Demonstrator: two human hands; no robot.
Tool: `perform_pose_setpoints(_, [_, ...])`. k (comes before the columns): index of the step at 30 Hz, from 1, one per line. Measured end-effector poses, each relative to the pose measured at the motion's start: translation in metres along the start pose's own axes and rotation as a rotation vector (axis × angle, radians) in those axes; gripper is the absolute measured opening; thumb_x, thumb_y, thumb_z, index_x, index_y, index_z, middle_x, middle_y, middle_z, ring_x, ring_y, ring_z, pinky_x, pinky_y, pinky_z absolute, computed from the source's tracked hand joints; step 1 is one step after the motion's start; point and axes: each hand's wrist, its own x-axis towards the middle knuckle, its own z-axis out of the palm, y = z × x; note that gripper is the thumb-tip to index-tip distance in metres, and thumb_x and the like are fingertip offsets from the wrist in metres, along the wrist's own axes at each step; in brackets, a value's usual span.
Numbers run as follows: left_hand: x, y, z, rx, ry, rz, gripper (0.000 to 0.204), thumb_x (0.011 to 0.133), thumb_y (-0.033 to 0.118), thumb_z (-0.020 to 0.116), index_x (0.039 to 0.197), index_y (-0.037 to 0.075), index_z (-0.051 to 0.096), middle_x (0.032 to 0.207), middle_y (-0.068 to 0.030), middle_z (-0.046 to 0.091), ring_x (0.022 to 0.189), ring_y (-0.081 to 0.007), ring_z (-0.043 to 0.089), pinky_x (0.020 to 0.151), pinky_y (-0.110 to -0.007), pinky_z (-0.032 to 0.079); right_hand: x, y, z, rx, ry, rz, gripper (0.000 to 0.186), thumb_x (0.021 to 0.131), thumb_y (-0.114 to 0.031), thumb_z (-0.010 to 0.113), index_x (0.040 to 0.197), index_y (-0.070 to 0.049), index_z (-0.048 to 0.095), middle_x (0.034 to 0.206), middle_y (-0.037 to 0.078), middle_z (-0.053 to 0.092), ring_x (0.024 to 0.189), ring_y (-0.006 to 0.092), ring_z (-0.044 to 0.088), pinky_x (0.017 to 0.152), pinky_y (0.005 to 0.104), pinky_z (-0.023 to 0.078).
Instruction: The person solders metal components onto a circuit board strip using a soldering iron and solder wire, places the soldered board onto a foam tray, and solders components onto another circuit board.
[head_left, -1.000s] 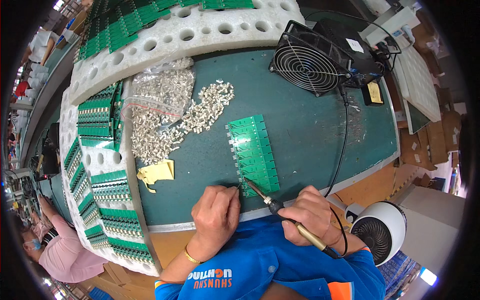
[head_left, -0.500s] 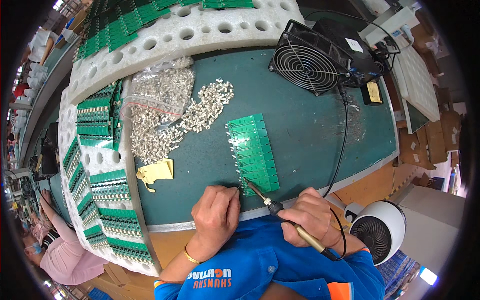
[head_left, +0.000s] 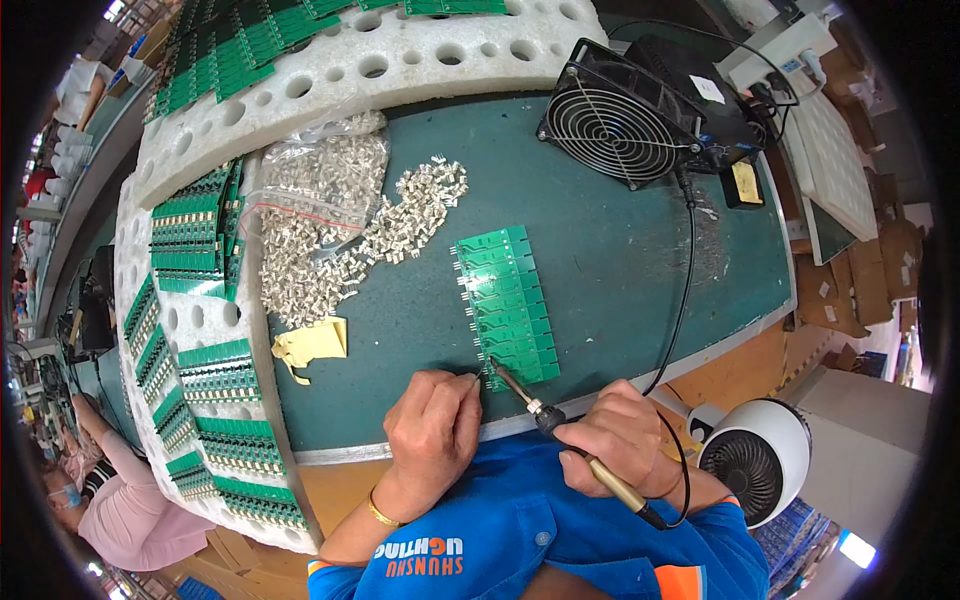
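A green circuit board panel [head_left: 508, 300] lies on the bench mat, with a row of small metal parts along its left edge. My right hand [head_left: 618, 437] is closed round a soldering iron [head_left: 620, 484], whose tip meets the panel near its lower left corner. Beside that same corner, my left hand [head_left: 434, 425] is pinched, thumb against fingers. Whatever sits between those fingertips is too small to make out. Left of the panel, a heap of small metal connectors [head_left: 415, 212] spills from a clear plastic bag [head_left: 335, 175].
White foam trays [head_left: 410, 75] holding many green boards border the left and far sides. A black fan [head_left: 615, 125] stands far right, and the iron's cable [head_left: 688, 290] runs down the mat. Yellow paper [head_left: 312, 345] lies at left. A white fan [head_left: 755, 462] is at right. A co-worker [head_left: 140, 515] sits far left.
Both hands, the soldering iron and the panel stay almost exactly where they were. At far left, the co-worker's arm has shifted slightly.
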Motion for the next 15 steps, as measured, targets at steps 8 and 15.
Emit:
perform_pose_setpoints(8, [0.0011,0.0,-0.0001,-0.006,-0.001,0.014,0.013,0.078,-0.006,0.072,0.087,0.001,0.065,0.076,-0.0108,0.061,0.057,-0.0196,0.057,0.049,-0.03,0.046,0.0022,-0.0015,-0.001,-0.004,-0.01,-0.001,0.032,0.068,-0.006,0.076,0.098,-0.004,0.066,0.063,0.001,0.058,0.054,0.0177,0.055,0.057,0.0317,0.043])
perform_pose_setpoints(15, [-0.0001,-0.0004,0.0009,0.012,-0.004,-0.005,0.013,0.079,-0.006,0.072,0.087,0.001,0.065,0.077,-0.0108,0.061,0.057,-0.0195,0.056,0.049,-0.029,0.046,-0.0003,0.0004,-0.0001,-0.006,-0.013,-0.013,0.034,0.067,-0.006,0.076,0.099,-0.004,0.066,0.064,0.0,0.057,0.055,0.0176,0.054,0.057,0.0319,0.042])
